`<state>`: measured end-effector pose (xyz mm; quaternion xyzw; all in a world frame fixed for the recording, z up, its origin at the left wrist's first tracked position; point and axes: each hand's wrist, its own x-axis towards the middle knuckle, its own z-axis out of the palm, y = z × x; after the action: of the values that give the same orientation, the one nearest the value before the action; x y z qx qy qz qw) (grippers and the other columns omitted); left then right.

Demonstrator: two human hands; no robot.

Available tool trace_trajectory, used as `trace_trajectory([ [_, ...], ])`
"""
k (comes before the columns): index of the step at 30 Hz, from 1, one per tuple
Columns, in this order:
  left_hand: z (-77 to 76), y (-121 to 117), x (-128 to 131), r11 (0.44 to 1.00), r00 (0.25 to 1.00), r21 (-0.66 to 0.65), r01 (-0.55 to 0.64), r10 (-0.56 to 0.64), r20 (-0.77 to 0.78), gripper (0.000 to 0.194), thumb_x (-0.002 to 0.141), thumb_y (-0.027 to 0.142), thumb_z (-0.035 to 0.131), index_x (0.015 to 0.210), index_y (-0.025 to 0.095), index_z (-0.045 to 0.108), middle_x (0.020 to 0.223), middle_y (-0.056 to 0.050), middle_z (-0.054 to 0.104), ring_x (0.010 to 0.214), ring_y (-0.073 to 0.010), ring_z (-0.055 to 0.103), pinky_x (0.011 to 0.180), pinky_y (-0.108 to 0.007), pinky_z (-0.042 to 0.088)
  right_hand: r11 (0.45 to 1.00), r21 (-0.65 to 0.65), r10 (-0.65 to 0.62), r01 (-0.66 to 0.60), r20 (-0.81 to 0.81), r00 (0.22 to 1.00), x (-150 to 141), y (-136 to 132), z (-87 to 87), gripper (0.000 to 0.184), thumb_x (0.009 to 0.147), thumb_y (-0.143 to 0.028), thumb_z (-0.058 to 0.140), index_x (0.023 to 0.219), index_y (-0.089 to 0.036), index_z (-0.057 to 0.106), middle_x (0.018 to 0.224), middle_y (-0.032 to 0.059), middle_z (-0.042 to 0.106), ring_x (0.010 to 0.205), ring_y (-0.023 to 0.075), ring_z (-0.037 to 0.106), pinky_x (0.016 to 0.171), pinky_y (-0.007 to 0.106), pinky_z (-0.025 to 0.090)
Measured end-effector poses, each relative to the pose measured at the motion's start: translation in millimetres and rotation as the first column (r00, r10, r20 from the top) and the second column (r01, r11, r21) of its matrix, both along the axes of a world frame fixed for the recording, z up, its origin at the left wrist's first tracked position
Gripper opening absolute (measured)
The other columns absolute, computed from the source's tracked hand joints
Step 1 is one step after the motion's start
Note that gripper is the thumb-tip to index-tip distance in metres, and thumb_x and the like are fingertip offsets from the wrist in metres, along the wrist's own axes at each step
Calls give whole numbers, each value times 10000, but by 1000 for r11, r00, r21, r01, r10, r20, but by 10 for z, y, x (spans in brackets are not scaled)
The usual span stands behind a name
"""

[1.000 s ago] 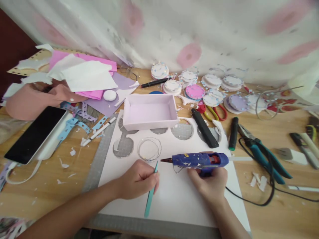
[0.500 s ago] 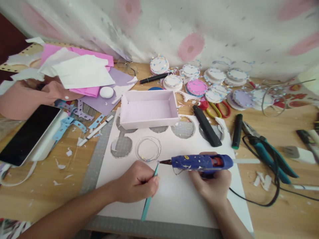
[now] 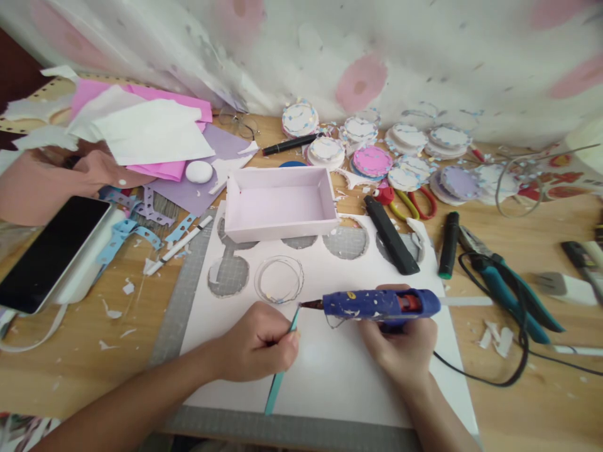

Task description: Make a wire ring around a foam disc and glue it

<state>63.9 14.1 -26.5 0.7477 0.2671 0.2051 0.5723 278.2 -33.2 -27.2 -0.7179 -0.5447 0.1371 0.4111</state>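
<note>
Closed around teal tweezers (image 3: 275, 392), my left hand (image 3: 264, 342) is over the white sheet (image 3: 330, 389). The tweezer tips meet the nozzle of a blue hot glue gun (image 3: 372, 304); a tiny bit at the tips is too small to name. My right hand (image 3: 405, 345) grips the glue gun's handle, its nozzle pointing left and a glue stick (image 3: 466, 301) coming out of the back. Just beyond the tips, a thin wire ring (image 3: 302, 276) with small beads or bits on it lies on the sheet, which has several round holes cut out.
A pale pink box (image 3: 282, 232) stands behind the ring. Several decorated discs (image 3: 372, 162) line the back. Pliers (image 3: 509, 282), a black marker (image 3: 449, 245) and a power cord lie right. Left are a phone (image 3: 51, 251), paper scraps and a white pen (image 3: 179, 245). A grey cutting mat (image 3: 169, 333) lies underneath.
Almost nothing differs. The view has shifted very slightly, and both hands keep the tweezers and glue gun tip to tip.
</note>
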Motion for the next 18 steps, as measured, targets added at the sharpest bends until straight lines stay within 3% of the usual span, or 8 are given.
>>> trace_trajectory([
  [14,5,-4,3,1000,1000,20,0,-1,17,474,921,222,360,454,170,419,401,-8,490,381,-78,425,448,-212,339,999,-10,36,-36,12,999,28,2,5,72,693,-242,558,751,-200,556,417,-75,414,404,134,457,428,246,368],
  [18,5,1,2,1000,1000,17,7,-7,25,478,924,223,357,455,168,435,399,-9,496,381,-78,435,449,-207,347,999,26,34,-37,98,995,38,2,-2,77,702,-242,576,763,-198,559,439,-78,451,362,112,428,406,236,360],
])
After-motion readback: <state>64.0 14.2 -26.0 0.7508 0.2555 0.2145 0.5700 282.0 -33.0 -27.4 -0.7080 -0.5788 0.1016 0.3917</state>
